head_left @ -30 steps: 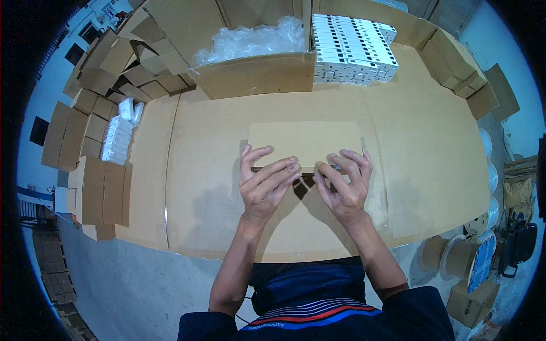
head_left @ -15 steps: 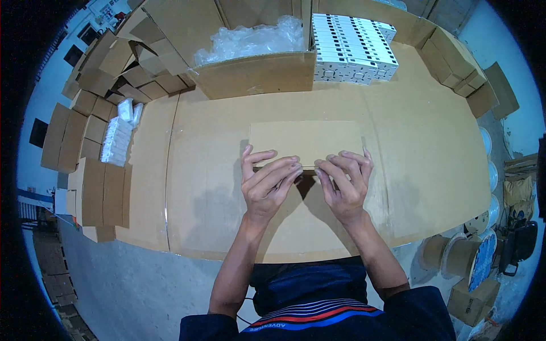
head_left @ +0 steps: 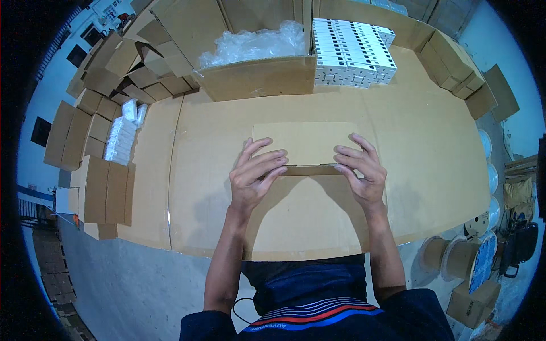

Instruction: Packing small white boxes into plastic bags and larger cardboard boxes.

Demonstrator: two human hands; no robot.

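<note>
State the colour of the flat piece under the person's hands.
Plain brown cardboard piece, clearest in the head view.

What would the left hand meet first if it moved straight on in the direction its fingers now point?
The left hand points up and to the right, across the flat cardboard piece. Beyond it, probably the block of white boxes; depth is unclear.

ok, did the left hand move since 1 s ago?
Yes. The left hand has slid left along the flat cardboard piece, away from the right hand, judged against the open carton of clear wrap.
</note>
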